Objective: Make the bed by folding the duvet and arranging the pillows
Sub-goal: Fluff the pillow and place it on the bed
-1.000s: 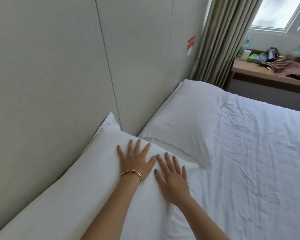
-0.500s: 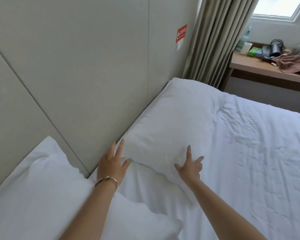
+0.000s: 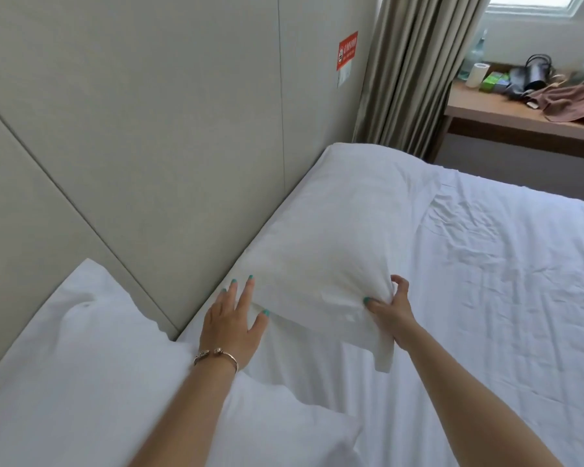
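Note:
Two white pillows lie along the padded headboard. The far pillow (image 3: 334, 230) lies at the head of the bed, its near end lifted a little. My right hand (image 3: 390, 308) pinches its near right corner, fingers curled into the fabric. With straight fingers, my left hand (image 3: 231, 326), a bracelet on the wrist, touches that pillow's near left edge. The near pillow (image 3: 75, 375) lies at the lower left under my left forearm. A wrinkled white sheet (image 3: 486, 315) covers the mattress. No duvet is in view.
The grey padded headboard wall (image 3: 149, 146) runs along the left, with a red sign (image 3: 347, 50) on it. A beige curtain (image 3: 408, 72) hangs at the bed's far corner. Beyond it stands a wooden desk (image 3: 506, 117) with clothing and small items.
Both hands left the near pillow and went forward to the far one. My right hand has gone from touching it to gripping its corner, and the view came closer.

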Tool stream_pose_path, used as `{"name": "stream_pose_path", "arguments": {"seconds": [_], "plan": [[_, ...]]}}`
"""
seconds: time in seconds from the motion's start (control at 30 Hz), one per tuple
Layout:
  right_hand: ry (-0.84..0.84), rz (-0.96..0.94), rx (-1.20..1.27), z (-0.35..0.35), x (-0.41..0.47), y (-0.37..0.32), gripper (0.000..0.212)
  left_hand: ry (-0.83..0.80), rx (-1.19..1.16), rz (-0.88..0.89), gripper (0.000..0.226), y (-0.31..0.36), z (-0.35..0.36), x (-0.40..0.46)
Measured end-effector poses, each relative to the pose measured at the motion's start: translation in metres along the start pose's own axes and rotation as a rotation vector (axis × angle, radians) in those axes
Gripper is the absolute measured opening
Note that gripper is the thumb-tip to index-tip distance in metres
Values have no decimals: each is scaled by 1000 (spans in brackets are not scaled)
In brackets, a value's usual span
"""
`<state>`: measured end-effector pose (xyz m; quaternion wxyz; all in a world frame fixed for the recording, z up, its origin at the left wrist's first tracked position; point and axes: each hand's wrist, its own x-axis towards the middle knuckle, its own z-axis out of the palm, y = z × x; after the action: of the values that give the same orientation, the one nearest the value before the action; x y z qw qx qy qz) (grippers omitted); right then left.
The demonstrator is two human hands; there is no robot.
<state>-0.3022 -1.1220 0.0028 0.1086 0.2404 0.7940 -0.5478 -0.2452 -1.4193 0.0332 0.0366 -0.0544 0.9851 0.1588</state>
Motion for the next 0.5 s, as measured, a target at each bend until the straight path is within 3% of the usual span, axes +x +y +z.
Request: {"name": "stream_pose_path", "arguments": {"seconds": [0.17, 0.3, 0.4, 0.5], "plan": [[166, -52, -54, -90, -77, -17, 62, 77, 208, 191, 83, 36, -31, -30], [263, -146, -67, -145, -173, -13, 57, -70, 78, 328, 74, 103, -48, -81], [270, -231, -108, -156, -253, -9, 50, -158, 13, 453, 74, 145, -56, -154], [264, -269, -133, -156, -324, 3, 57, -183, -12, 567, 74, 164, -66, -236]]}}
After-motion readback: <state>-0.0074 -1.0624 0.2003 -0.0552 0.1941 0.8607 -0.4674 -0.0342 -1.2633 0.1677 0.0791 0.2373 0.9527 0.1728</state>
